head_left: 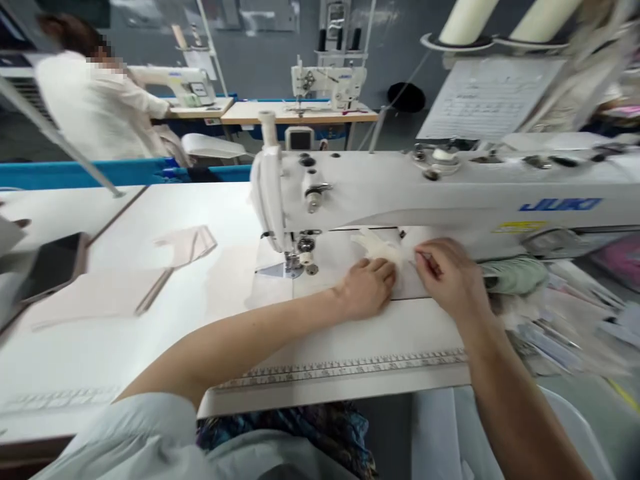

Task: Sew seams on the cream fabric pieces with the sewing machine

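A bunched piece of cream fabric (377, 245) lies on the bed of the white sewing machine (390, 193), right of the needle. The curled fingers of my left hand (367, 288) are closed on its near side. Just to the right, my right hand (450, 273) makes a pinch at the fabric's edge; what sits between thumb and fingers is too small to make out. The presser foot (293, 263) stands left of both hands, with no fabric clearly visible under it.
Pale pink fabric pieces (100, 293) and a phone (55, 263) lie on the left. A measuring tape (350, 367) runs along the table's front. Papers and cloth scraps (560, 313) crowd the right. A person in white (100, 107) sits at another machine behind.
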### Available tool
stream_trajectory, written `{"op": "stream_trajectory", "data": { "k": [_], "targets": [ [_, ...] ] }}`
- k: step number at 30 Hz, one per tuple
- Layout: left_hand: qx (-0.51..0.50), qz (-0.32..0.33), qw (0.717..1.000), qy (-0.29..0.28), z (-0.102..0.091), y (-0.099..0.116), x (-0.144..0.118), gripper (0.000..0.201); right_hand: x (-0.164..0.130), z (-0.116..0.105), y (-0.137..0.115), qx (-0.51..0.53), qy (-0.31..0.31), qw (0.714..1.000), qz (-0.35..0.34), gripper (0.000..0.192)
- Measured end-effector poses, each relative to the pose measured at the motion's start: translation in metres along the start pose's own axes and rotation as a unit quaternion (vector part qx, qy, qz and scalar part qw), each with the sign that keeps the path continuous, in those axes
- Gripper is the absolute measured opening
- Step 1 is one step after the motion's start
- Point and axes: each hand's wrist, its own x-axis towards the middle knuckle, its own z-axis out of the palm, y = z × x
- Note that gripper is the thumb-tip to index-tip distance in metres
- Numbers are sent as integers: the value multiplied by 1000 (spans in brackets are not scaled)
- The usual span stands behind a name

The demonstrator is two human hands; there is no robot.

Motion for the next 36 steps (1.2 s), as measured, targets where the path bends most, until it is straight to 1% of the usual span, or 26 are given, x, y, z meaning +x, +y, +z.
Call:
{"op": "stream_trajectory", "data": {
  "k": [5, 7, 10, 13, 16, 18, 19, 20, 21, 22, 23, 24, 25, 26, 27, 28, 29, 30, 31, 33, 34, 36],
  "targets": [
    [-27, 10, 999, 29, 4, -2, 1, 37, 2, -14, -4, -57, 19, 998, 36, 19],
    [-42, 12, 998, 36, 4, -2, 2, 37, 3, -23, -6, -69, 29, 997, 35, 20],
    [-74, 8, 996, 41, 4, -2, 1, 36, 4, -41, -17, -61, 61, 996, 16, 20],
    [-127, -4, 990, 55, 2, -1, 0, 35, 0, -63, -36, -25, 82, 996, 10, 21],
    [-212, -28, 973, 80, -6, 5, -7, 35, -10, -82, -62, 48, 71, 996, 21, 20],
    [-270, -40, 958, 89, -17, 13, -16, 43, -18, -89, -79, 107, 56, 992, 31, 20],
    [-308, -42, 947, 84, -23, 18, -23, 52, -21, -90, -86, 129, 51, 990, 33, 21],
    [-370, -48, 925, 68, -30, 23, -31, 63, -25, -90, -93, 148, 47, 987, 32, 22],
    [-455, -58, 888, 45, -36, 27, -40, 72, -28, -90, -98, 162, 46, 985, 28, 25],
    [-561, -77, 824, 19, -42, 32, -51, 74, -31, -89, -103, 175, 48, 983, 22, 27],
    [-662, -107, 741, -2, -47, 35, -62, 69, -33, -87, -108, 185, 52, 981, 15, 29],
    [-740, -141, 657, -12, -52, 36, -73, 59, -35, -85, -112, 195, 54, 979, 9, 31],
    [-786, -176, 593, -8, -55, 37, -85, 49, -36, -83, -116, 205, 52, 977, 5, 32],
    [-800, -207, 563, 7, -58, 36, -97, 42, -38, -80, -120, 217, 43, 975, 7, 32],
    [-795, -231, 560, 27, -61, 33, -108, 39, -38, -78, -124, 234, 24, 972, 14, 31],
    [-780, -248, 573, 41, -64, 30, -119, 39, -39, -75, -128, 262, -8, 965, 28, 27],
    [-762, -256, 594, 46, -67, 26, -130, 39, -38, -72, -133, 300, -50, 952, 44, 24],
    [-743, -257, 617, 41, -71, 21, -139, 39, -37, -68, -137, 344, -98, 932, 61, 20],
    [-726, -253, 638, 27, -75, 17, -148, 39, -35, -64, -141, 389, -146, 906, 74, 18],
    [-703, -235, 671, -12, -84, 8, -164, 39, -29, -55, -151, 460, -228, 854, 83, 17],
    [-692, -225, 685, -31, -89, 5, -171, 38, -26, -51, -156, 479, -258, 835, 81, 17],
    [-668, -211, 712, -59, -97, -2, -183, 36, -18, -42, -168, 492, -296, 815, 80, 16]
  ]
}}
